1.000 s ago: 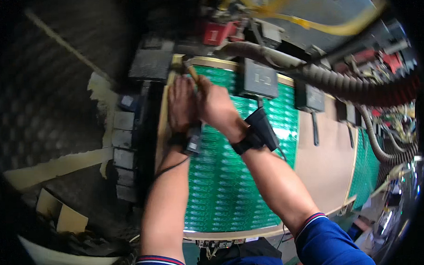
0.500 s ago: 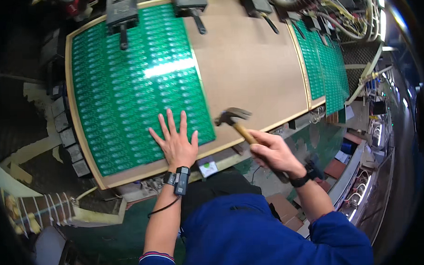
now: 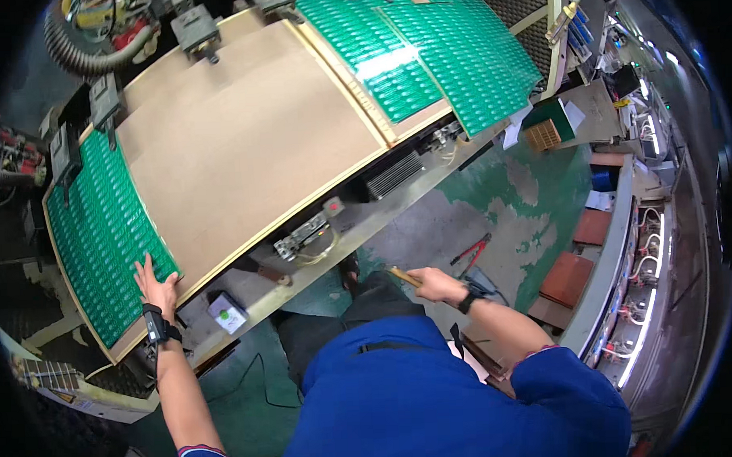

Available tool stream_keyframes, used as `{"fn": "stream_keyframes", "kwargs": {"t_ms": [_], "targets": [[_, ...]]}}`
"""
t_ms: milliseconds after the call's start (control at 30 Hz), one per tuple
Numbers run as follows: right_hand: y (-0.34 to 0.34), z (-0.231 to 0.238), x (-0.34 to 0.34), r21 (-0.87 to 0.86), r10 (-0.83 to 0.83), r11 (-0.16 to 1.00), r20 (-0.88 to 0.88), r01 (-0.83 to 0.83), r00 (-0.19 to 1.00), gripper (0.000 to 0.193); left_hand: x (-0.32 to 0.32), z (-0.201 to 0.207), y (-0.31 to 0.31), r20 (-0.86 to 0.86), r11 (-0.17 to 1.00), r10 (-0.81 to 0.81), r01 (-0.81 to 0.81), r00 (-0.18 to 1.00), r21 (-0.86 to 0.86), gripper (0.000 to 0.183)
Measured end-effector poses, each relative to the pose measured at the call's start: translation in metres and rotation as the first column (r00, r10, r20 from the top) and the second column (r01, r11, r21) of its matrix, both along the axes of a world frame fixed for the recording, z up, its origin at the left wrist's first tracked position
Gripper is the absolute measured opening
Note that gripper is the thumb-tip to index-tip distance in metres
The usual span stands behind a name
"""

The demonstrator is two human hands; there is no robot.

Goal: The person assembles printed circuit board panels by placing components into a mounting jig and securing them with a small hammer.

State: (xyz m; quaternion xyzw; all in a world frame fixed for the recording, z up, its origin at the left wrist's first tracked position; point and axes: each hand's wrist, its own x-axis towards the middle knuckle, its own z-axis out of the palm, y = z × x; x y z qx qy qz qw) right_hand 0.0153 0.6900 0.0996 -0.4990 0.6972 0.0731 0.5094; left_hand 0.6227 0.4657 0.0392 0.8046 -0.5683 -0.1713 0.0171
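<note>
My left hand (image 3: 156, 286) lies with fingers spread at the near right corner of a green sheet (image 3: 108, 237), which is covered in rows of small pale marks. The sheet rests inside a wooden-edged frame, beside a bare tan board (image 3: 246, 144). In front of my body, off the frame's near edge, my right hand (image 3: 439, 285) is closed round a hammer (image 3: 405, 277). Only part of its wooden handle shows; the head cannot be made out against the dark trousers.
Dark clamps (image 3: 196, 31) line the frame's far edge. More green sheets (image 3: 477, 51) lie at the far right, one overhanging the near edge. A small white-and-purple box (image 3: 226, 312) sits on the ledge below the frame. Red-handled pliers (image 3: 473, 250) lie on the floor.
My view has swung to the right along the frame. My right hand has drawn the hammer back from above the board toward my body. My left hand remains on the green sheet.
</note>
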Motion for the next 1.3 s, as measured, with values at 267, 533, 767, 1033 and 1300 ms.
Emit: {"fn": "stream_keyframes", "kwargs": {"t_ms": [267, 533, 767, 1033, 1300], "targets": [[-0.104, -0.134, -0.046, -0.195, 0.083, 0.981, 0.29, -0.026, 0.953, 0.034, -0.209, 0.045, 0.093, -0.465, 0.902, -0.245, 0.025, 0.85, -0.431, 0.011], [-0.106, -0.086, -0.118, -0.475, -0.032, 0.869, -0.339, -0.142, 0.94, 0.028, -0.318, 0.018, 0.193, -0.696, 0.923, -0.015, 0.277, 0.718, 0.266, 0.04], [-0.04, -0.094, -0.283, 0.057, -0.691, 0.711, 0.241, 0.701, 0.682, 0.025, -0.362, -0.015, 0.158, -0.834, 0.929, 0.251, 0.119, 0.492, 0.35, 0.019], [-0.145, -0.091, -0.577, 0.004, -0.757, 0.077, 0.651, 0.997, 0.056, 0.014, -0.51, -0.026, 0.09, -0.84, 0.893, 0.428, -0.012, 0.334, 0.451, 0.015], [-0.226, -0.071, -0.719, 0.146, -0.721, -0.139, 0.664, 0.979, -0.201, 0.037, -0.801, 0.057, 0.029, -0.849, 0.862, 0.473, 0.077, 0.236, 0.502, 0.025]]}}
